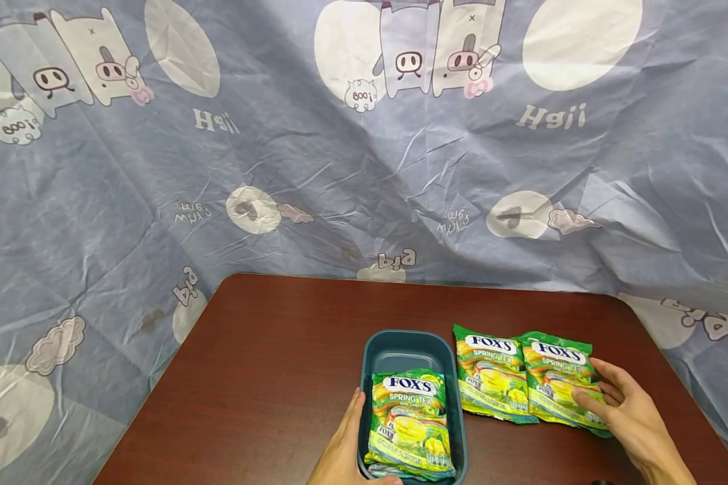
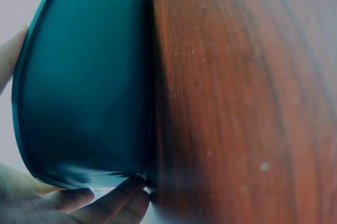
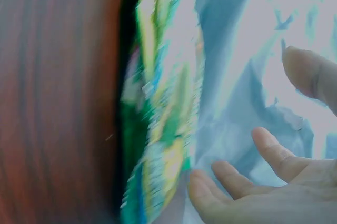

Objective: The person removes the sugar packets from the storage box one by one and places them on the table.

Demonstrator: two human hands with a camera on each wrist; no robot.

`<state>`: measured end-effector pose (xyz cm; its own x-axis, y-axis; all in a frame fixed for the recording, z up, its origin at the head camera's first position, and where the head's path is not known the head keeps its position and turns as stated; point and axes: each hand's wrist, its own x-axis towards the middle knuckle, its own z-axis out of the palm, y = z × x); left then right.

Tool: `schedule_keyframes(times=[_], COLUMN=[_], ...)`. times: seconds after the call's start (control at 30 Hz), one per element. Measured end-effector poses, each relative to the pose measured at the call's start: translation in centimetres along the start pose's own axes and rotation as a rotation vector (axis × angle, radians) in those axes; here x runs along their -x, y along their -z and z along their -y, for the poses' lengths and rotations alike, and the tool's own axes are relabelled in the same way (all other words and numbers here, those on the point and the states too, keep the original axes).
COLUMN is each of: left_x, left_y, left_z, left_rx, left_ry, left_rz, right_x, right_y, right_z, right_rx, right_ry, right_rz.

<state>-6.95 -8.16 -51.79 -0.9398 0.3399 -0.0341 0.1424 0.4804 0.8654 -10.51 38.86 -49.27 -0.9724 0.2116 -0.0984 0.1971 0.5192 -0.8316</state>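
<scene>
A dark teal plastic container (image 1: 408, 350) stands on the table with a green and yellow Fox's Spring Tea candy bag (image 1: 409, 424) lying in its near part. The edge of another packet shows beneath that bag. My left hand (image 1: 342, 444) grips the container's near left corner; the left wrist view has its fingers against the teal wall (image 2: 84, 87). To the right lie two more candy bags, a left one (image 1: 491, 370) and a right one (image 1: 558, 387), edges together. My right hand (image 1: 627, 411) is at the right bag's right side, thumb over its front, fingers loosely spread.
The reddish-brown wooden table (image 1: 267, 364) runs back to a bluish-grey cartoon-print sheet (image 1: 352, 168) that hangs behind and at the sides. A small dark object (image 1: 602, 482) pokes in at the bottom edge, near my right forearm.
</scene>
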Motion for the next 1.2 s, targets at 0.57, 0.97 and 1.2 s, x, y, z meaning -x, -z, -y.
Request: schedule_keyframes(times=[0.57, 0.97, 1.2], left_x=[-0.1, -0.1, 0.0], left_y=[-0.2, 0.0, 0.2], left_z=[0.2, -0.2, -0.5], left_rx=[0.007, 0.016, 0.036], left_ry=[0.030, 0.076, 0.089], left_rz=[0.006, 0.020, 0.029], right_x=[1.9, 2.3, 2.5], right_y=[-0.7, -1.6, -2.4], right_z=[3.1, 4.7, 5.9], right_rx=[-0.528, -0.572, -0.561], right_ry=[0.290, 0.389, 0.406], right_rz=[0.049, 0.095, 0.126])
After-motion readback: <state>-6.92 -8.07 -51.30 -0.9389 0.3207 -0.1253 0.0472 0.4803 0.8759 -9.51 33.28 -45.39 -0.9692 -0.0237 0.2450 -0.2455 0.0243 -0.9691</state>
